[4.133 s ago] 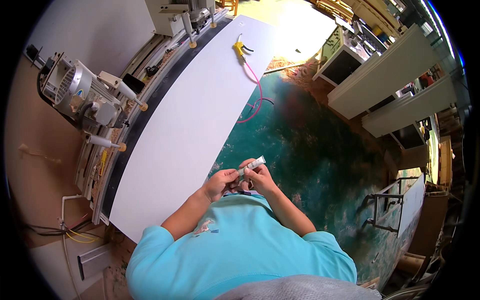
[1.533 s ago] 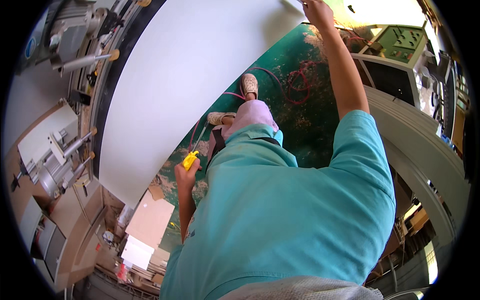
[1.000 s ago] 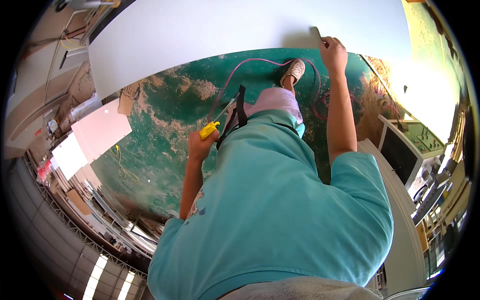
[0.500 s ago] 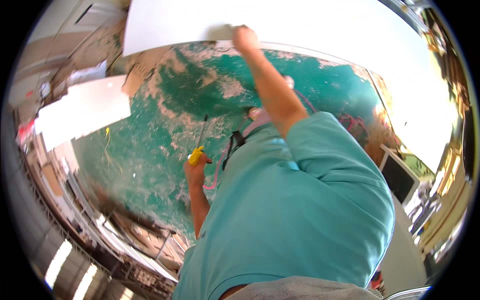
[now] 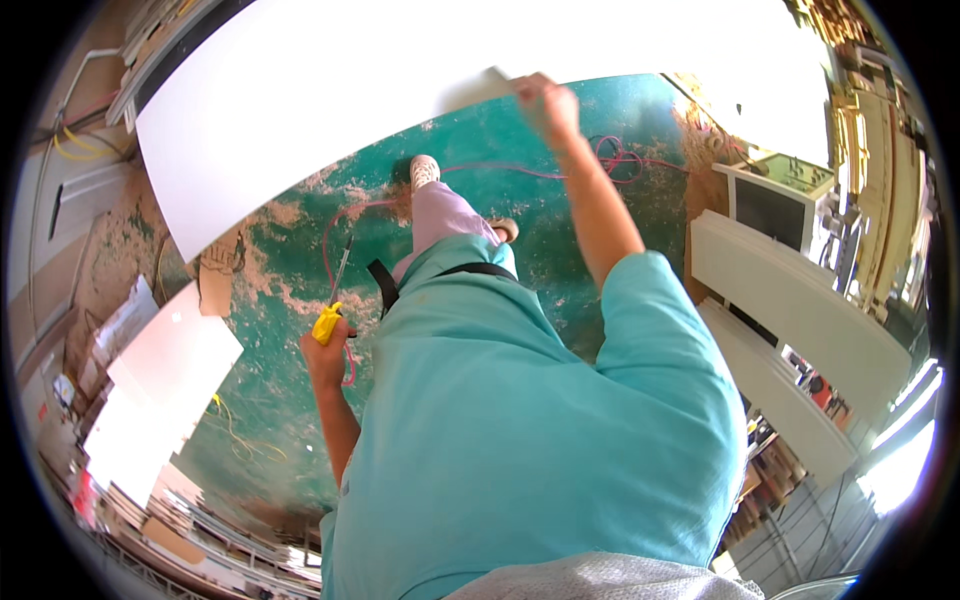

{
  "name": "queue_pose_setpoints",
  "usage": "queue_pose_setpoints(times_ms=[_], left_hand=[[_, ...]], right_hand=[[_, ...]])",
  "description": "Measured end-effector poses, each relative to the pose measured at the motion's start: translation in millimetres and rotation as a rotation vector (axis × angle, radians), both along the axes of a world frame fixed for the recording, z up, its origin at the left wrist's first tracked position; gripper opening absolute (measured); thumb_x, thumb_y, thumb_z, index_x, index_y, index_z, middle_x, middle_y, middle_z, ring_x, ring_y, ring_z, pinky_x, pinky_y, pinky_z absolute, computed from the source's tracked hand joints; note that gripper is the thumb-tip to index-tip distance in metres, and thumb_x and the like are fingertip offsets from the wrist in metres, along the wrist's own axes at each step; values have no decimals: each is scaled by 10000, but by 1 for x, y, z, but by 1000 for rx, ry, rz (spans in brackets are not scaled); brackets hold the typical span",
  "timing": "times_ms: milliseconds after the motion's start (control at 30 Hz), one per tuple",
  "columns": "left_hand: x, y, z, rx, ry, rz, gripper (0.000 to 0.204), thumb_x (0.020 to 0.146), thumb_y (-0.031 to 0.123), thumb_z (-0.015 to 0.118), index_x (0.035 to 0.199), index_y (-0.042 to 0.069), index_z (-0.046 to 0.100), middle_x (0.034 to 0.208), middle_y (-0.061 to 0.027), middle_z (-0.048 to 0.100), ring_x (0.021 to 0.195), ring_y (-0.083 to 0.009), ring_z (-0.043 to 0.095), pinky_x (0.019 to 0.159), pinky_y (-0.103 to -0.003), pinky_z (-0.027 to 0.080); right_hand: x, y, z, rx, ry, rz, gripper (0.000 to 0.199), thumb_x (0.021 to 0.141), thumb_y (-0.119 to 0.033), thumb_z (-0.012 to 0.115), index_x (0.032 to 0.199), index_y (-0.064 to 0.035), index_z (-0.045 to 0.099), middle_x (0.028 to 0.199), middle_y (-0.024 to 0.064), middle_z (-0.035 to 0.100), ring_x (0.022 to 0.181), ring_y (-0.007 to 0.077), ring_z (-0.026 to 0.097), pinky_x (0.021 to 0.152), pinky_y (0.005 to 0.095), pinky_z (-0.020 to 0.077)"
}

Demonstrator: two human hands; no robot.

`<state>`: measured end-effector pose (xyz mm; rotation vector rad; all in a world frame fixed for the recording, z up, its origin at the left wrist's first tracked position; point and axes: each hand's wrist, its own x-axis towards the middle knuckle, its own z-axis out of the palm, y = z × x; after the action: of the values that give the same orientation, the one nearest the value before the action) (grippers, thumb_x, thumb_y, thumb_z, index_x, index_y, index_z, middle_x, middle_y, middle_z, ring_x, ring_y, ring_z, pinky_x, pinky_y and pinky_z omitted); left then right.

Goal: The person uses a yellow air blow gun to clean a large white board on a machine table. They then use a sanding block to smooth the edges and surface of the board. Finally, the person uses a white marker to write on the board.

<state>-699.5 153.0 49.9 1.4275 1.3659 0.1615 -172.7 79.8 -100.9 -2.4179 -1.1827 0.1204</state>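
Note:
My left hand (image 5: 322, 358) hangs low on the left, closed around the yellow handle of an air blow gun (image 5: 326, 320). Its thin metal nozzle points up and away over the floor, and a pink hose (image 5: 349, 372) shows just below the handle. Up ahead, my right hand (image 5: 550, 108) is closed on a flat greyish piece (image 5: 494, 78), blurred by motion; its kind I cannot make out. That piece is over the near edge of a large, bright white board (image 5: 300, 110). Whether it touches the board, I cannot tell.
The green floor (image 5: 520, 290) is strewn with sawdust. Pink hose (image 5: 620, 160) lies looped on it near my shoes (image 5: 424, 172). Another white panel (image 5: 165, 365) lies at the left, with thin yellow cord (image 5: 235, 435) nearby. Pale long boards (image 5: 790, 280) and a white cabinet (image 5: 770, 205) stand at the right.
My view has turned and moved along the white board. The right hand, still holding the greyish piece, now appears farther right. The left hand keeps hold of the blow gun.

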Motion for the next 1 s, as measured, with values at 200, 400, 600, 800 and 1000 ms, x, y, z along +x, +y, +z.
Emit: queue_pose_setpoints(times_ms=[200,400,600,800,1000], left_hand=[[-39,90,13,-5,15,-181,327,889,282,714,828,-39,700,720,-60,690,682,-129,635,658,-292,499],[-106,161,-2,-3,8,-343,279,861,246,726,813,-28,702,685,-47,684,642,-114,621,613,-287,483],[-210,240,-24,36,-12,-503,377,852,378,735,853,2,720,683,-95,698,621,-186,665,587,-334,482],[-309,308,-5,86,77,-522,408,854,426,721,873,19,723,667,-98,689,601,-232,659,569,-354,473],[-378,326,2,30,128,-545,404,856,420,721,845,16,724,649,-68,690,602,-183,666,584,-317,484]], right_hand=[[51,-32,15,-186,-137,-629,175,847,-238,637,967,-195,757,965,93,723,843,329,694,721,460,555],[-33,14,20,-32,-189,-456,185,828,-217,645,971,-196,760,950,43,703,840,300,678,725,414,543],[-302,163,22,165,-60,-185,138,795,-112,649,874,-164,749,848,69,680,736,302,670,655,414,554],[-536,309,30,55,168,-43,143,820,-152,638,901,-149,756,875,105,692,797,334,675,729,423,560],[-410,236,25,-1,-132,-617,209,788,-166,657,968,-158,762,928,92,723,802,305,692,691,422,558]])
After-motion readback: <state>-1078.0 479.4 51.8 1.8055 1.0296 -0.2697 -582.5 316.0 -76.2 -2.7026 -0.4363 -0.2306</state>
